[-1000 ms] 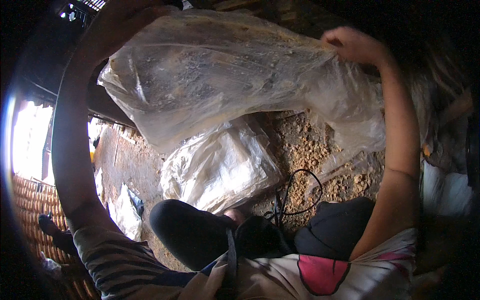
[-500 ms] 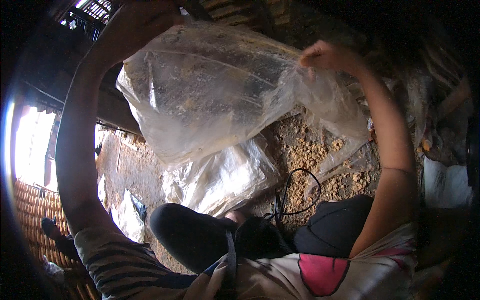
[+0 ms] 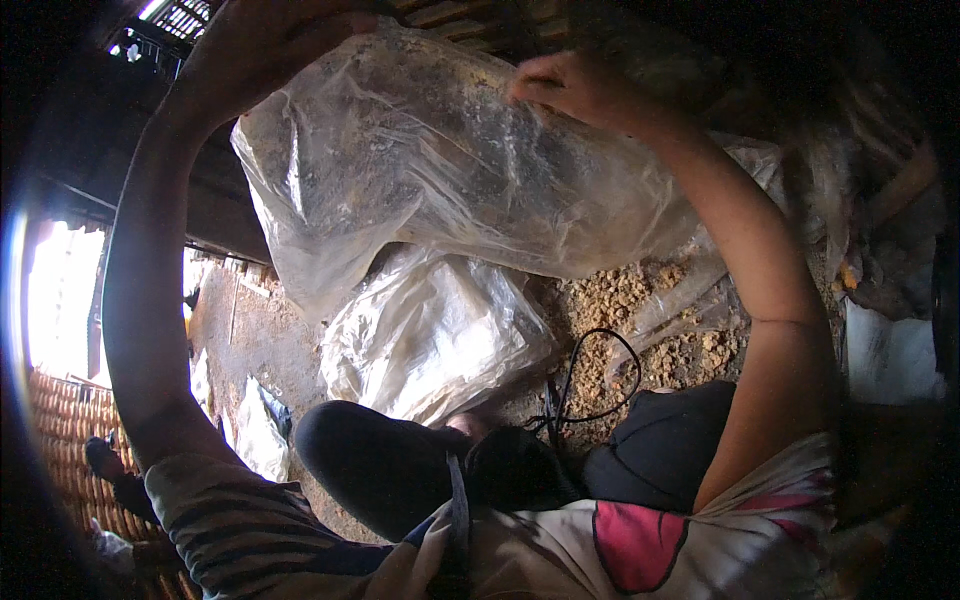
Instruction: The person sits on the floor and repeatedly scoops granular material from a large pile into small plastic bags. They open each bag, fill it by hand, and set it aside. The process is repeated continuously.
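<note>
Over a brown floor (image 3: 225, 325), the left hand (image 3: 310, 38), its fingers too shadowed to tell their grip, meets the upper-left edge of a translucent plastic sheet (image 3: 420, 130), its long axis running left to right, dipping rightward, while the right hand (image 3: 578, 90) pinches its top edge.

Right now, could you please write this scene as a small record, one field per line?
sheet: clear, soiled, wrinkled plastic
left hand: shadowed, at sheet's upper left; grip unclear
right hand: at sheet's upper edge; grip unclear
folded plastic: whitish, below sheet in view
crumbs: tan, right of folded plastic
cord: black, looped, near crumbs
</note>
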`<state>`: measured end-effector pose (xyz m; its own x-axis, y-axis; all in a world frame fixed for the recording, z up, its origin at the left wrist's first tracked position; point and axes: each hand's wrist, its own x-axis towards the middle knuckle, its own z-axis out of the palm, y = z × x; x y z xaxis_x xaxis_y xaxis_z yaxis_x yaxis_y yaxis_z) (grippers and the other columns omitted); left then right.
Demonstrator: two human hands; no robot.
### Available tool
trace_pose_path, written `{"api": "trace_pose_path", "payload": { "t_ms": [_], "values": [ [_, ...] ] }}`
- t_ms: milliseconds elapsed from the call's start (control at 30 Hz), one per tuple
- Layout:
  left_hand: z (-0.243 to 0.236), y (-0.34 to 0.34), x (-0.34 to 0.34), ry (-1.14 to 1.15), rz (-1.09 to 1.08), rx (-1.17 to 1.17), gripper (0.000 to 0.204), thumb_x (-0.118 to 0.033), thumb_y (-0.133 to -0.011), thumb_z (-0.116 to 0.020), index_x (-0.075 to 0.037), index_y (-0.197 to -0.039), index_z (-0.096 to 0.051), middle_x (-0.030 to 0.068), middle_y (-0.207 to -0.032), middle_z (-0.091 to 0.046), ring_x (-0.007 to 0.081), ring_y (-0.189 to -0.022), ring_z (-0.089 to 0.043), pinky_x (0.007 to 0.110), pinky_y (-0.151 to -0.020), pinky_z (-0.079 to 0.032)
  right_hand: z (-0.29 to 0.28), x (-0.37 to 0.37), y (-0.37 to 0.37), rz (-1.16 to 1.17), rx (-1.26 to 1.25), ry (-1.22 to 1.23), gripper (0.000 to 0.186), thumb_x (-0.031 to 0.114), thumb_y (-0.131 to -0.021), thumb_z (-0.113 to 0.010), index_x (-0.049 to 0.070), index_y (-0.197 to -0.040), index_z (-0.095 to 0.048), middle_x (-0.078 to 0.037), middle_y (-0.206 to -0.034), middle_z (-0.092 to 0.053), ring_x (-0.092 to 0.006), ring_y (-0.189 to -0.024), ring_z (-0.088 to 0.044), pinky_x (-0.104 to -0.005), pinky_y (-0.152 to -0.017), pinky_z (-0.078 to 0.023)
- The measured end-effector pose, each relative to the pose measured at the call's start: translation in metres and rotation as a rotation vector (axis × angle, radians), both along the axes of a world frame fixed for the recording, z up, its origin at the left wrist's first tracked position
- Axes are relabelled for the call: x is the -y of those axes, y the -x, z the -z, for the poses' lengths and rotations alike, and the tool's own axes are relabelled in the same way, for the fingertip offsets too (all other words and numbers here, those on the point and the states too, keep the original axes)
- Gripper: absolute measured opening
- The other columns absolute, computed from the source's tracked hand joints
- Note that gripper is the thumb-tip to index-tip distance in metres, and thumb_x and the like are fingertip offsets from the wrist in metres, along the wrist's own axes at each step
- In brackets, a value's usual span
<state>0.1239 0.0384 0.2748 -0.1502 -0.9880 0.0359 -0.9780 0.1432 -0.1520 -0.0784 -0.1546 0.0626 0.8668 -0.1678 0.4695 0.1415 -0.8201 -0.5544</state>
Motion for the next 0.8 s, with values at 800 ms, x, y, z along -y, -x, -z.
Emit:
{"api": "trace_pose_path", "payload": {
  "t_ms": [800],
  "values": [
    [0.174,-0.21,-0.151,0.205,-0.699,-0.372,0.019,-0.014,-0.086,-0.064,-0.006,-0.103,-0.067,0.0122,-0.1,-0.066,0.0257,-0.084,-0.064,0.036,-0.077,-0.054,0.113,0.194,0.121,0.755,-0.593,0.492,0.044,-0.001,-0.091,-0.041,0.005,-0.133,-0.052,-0.014,-0.131,-0.057,-0.0282,-0.118,-0.057,-0.038,-0.103,-0.042]
  ]
}}
